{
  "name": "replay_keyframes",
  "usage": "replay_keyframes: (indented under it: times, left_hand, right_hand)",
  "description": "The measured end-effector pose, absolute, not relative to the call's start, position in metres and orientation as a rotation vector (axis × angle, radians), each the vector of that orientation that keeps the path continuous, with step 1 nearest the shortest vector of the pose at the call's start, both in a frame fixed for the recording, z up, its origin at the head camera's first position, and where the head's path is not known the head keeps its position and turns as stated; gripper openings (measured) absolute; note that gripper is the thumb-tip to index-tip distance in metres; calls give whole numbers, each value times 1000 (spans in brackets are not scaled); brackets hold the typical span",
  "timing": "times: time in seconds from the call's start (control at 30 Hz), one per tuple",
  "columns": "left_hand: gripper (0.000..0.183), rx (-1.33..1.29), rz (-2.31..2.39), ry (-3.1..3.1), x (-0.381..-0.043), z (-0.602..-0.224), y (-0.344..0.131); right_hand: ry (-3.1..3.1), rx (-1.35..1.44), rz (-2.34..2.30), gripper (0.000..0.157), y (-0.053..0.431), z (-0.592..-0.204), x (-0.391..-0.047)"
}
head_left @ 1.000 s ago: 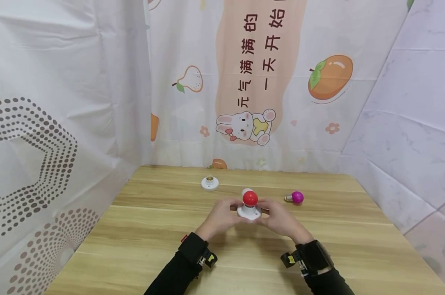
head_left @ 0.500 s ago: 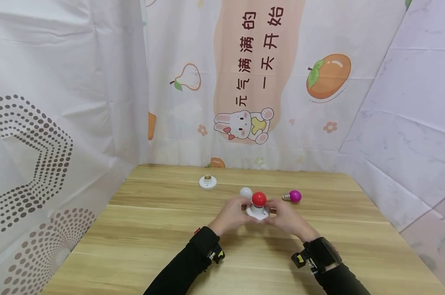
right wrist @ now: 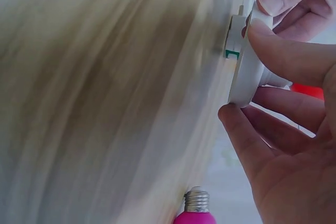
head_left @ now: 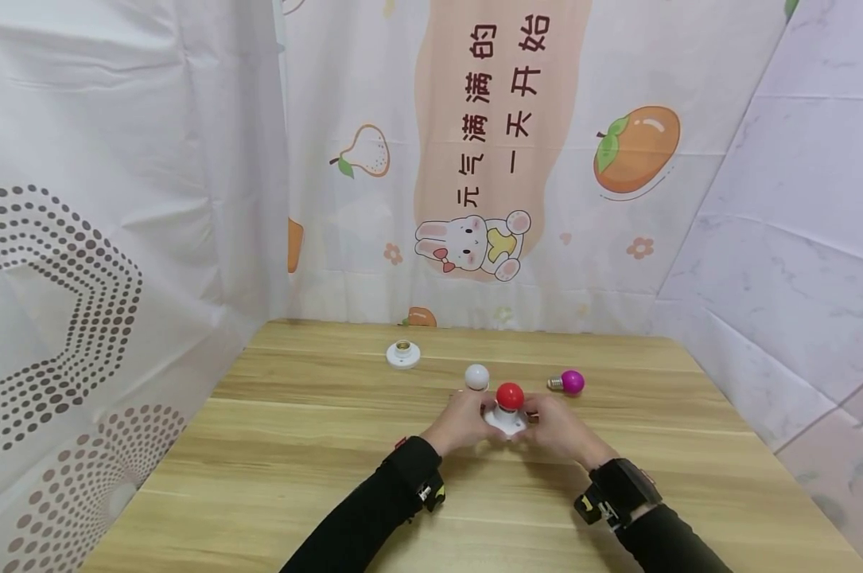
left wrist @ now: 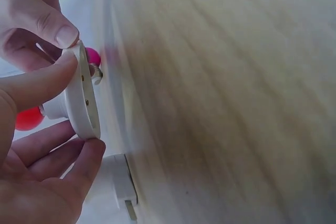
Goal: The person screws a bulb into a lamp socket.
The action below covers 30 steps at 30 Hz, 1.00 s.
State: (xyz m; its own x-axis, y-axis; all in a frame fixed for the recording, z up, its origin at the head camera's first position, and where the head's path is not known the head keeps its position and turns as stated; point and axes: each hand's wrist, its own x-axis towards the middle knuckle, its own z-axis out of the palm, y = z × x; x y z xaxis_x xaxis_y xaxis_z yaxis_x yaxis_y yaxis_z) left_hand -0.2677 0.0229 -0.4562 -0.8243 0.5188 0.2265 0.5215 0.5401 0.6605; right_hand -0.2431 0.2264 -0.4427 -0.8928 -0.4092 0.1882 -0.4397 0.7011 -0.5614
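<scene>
Both hands hold a round white lamp holder (head_left: 504,425) with a red light bulb (head_left: 510,395) standing in it. My left hand (head_left: 465,418) grips its left rim between thumb and fingers, and my right hand (head_left: 556,427) pinches the right rim. In the left wrist view, the underside of the lamp holder (left wrist: 90,100) shows, raised off the wooden surface. The right wrist view has the same lamp holder (right wrist: 247,72) tilted, with both thumbs on its edge. Just behind my left hand is a white bulb (head_left: 477,377); its lower part is hidden.
Further back on the wooden table (head_left: 295,446) lies another white lamp holder (head_left: 403,355) with an open socket. To the right, a magenta bulb (head_left: 573,382) rests on its side, its screw end pointing left. A printed curtain (head_left: 374,207) hangs behind the table.
Both hands have carried the lamp holder and red bulb to the right, then slightly nearer. The white bulb behind them is less covered now. The grip looks the same.
</scene>
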Motion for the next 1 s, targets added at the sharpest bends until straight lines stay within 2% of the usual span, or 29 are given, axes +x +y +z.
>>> replay_keyframes:
  times: [0.47,1.0]
  left_hand:
    - [27,-909,-1131,-2850,-271,-464,32]
    - [30,-847,-1032,-2899,-270,-460,35]
  right_hand:
    - [-2950,565,919,29,227,-456,-248]
    - [-2948,570,864,29,224,-457,-248]
